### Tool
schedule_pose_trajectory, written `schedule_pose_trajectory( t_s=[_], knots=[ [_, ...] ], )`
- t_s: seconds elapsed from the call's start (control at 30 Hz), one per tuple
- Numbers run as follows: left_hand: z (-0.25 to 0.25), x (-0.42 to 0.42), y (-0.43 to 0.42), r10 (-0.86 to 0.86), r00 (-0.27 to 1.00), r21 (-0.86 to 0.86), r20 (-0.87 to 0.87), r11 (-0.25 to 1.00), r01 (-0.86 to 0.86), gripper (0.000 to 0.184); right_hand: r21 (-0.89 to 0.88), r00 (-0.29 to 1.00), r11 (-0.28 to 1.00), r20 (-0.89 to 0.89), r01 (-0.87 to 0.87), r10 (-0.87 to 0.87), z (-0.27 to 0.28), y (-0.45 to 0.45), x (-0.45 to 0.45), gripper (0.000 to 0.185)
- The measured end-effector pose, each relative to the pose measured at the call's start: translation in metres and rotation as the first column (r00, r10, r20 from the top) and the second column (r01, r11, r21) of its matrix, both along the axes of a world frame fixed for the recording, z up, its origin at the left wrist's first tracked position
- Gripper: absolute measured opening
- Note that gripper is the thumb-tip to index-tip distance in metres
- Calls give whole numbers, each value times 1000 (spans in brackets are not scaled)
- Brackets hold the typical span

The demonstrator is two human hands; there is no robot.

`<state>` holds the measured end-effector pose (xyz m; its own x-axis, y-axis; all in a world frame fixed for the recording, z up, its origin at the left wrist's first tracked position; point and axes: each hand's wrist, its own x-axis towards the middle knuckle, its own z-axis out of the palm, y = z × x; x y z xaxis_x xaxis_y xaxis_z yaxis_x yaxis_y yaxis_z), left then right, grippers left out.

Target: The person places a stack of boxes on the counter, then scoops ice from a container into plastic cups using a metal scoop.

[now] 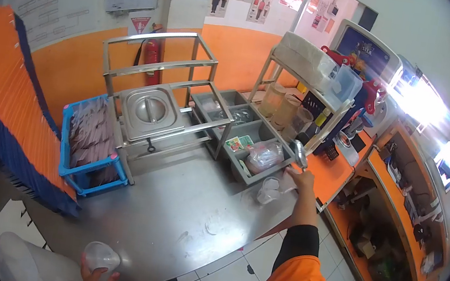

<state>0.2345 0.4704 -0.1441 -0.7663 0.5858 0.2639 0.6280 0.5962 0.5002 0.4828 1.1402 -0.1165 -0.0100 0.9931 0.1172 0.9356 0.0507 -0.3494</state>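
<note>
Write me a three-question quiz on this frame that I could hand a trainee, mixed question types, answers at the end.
1. Multiple choice: What is the left hand holding?
A) a metal ladle
B) a clear plastic cup
C) a sheet of paper

2. True or false: The lidded steel pan sits between the blue crate and the gray divided tray.

3. Fill in the blank: Behind the red fire extinguisher, the lower part of the wall is painted ____.

Key: 1. B; 2. True; 3. orange
</note>
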Motion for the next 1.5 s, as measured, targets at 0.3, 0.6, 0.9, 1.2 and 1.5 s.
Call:
schedule_pose_trajectory(
  t_s=[0.3, 0.6, 0.9, 1.2, 1.5],
  knots=[
    [4, 5, 1, 30, 984, 217, 174, 974, -68, 29, 71, 641, 845, -619, -530, 453, 135, -144, -68, 30],
    [32, 2, -21, -115, 976, 537, 186, 843, -3, 56, -11, -34, -45, -492, -999, 870, 124, -427, -191, 63],
    [39, -2, -26, -225, 951, 513, 212, 854, 87, 78, -88, -51, -99, -433, -991, 900, 62, -537, -208, 74],
    [1, -8, -18, -330, 916, 533, 229, 829, 166, 91, -12, 93, 95, -366, -995, 926, 57, -549, -200, 71],
    [-23, -7, -22, -401, 878, 557, 260, 805, 203, 104, -57, 182, 174, -403, -983, 897, 55, -539, -194, 68]
  ],
)
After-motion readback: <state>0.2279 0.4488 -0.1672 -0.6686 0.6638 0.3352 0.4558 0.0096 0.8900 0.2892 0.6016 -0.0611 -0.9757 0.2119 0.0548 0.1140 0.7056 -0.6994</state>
